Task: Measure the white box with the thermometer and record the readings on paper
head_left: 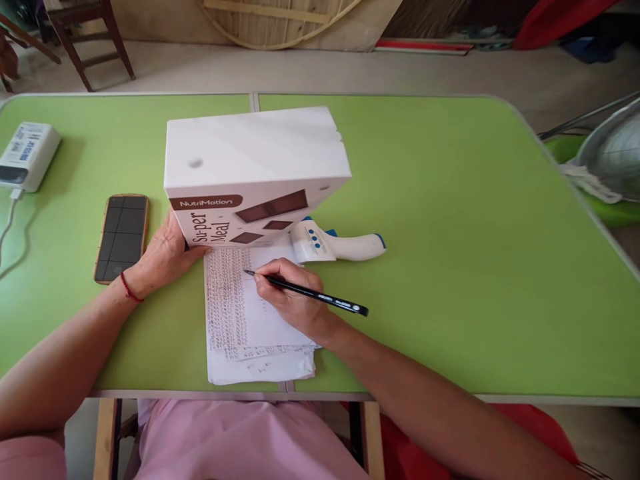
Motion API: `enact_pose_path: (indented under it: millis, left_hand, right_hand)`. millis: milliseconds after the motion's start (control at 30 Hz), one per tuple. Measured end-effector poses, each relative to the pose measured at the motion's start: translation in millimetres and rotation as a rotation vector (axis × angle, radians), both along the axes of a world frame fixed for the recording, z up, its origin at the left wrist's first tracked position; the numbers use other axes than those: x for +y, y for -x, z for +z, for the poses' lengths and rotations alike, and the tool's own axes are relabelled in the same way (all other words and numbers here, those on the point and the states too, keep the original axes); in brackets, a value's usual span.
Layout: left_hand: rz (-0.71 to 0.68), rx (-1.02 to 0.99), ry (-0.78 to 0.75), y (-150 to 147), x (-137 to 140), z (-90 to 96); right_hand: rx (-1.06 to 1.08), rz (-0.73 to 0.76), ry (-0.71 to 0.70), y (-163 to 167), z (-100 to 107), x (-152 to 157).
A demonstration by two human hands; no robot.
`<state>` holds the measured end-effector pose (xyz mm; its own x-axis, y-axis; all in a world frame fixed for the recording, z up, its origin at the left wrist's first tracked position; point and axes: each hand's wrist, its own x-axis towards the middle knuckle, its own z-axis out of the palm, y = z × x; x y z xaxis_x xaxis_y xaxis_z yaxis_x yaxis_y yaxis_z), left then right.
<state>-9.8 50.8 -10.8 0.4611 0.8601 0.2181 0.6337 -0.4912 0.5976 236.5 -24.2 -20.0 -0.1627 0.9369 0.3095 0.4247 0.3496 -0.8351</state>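
Note:
My left hand (175, 250) grips the lower left side of a white box (257, 150) marked "NutriMotion Super Meal". The thumb lies along its bottom edge and the other fingers are partly hidden behind it. The box is tilted, with its printed face towards me. My right hand (293, 290) is closed around a black pen (320, 295), whose tip is over the handwritten paper (270, 330). Columns of small writing fill the sheet's left part, and more sheets lie beneath it. Beyond the right hand, a white and blue infrared thermometer (340, 245) lies partly hidden by the box.
A phone (121, 239) in an orange-edged case lies left of my left hand. Farther left is a white power bank (30, 157) with a cable. The green table (475, 253) has a seam down its middle. A wooden chair (93, 40) stands beyond it.

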Motion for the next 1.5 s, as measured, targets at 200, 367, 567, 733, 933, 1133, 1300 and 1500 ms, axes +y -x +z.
enact_pose_path:
  millis: [200, 367, 567, 733, 933, 1133, 1300, 1500]
  left_hand:
    - [-0.002, 0.005, -0.020, 1.0, -0.1, -2.8]
    - [-0.024, 0.017, -0.055, 1.5, 0.2, -3.8]
    - [-0.016, 0.055, -0.097, 2.3, -1.0, -3.5]
    - [-0.023, 0.064, -0.087, 2.7, -0.7, -4.7]
    - [-0.011, 0.072, -0.077, 3.1, 0.3, -5.3]
    - [-0.024, 0.063, -0.077, 3.4, 0.3, -3.1]
    - [-0.015, 0.068, -0.084, 3.8, -0.5, -3.3]
    - [-0.034, 0.045, -0.105, 4.5, 0.7, -5.4]
  right_hand:
    - [0.007, 0.012, -0.031, -0.9, -1.5, -0.1]
    - [0.019, 0.005, -0.054, -1.2, -4.2, 0.8]
    - [-0.010, -0.023, -0.083, -0.8, -5.1, 1.4]
    - [0.011, 0.006, -0.099, -0.6, -6.1, 0.9]
    - [-0.001, -0.007, -0.050, -1.6, -7.4, -0.4]
    - [0.019, -0.002, -0.075, -2.5, -6.2, 0.7]
    - [-0.001, -0.022, -0.065, -2.6, -4.8, 1.2]
    - [0.020, -0.018, -0.110, -0.8, -3.1, 1.6]
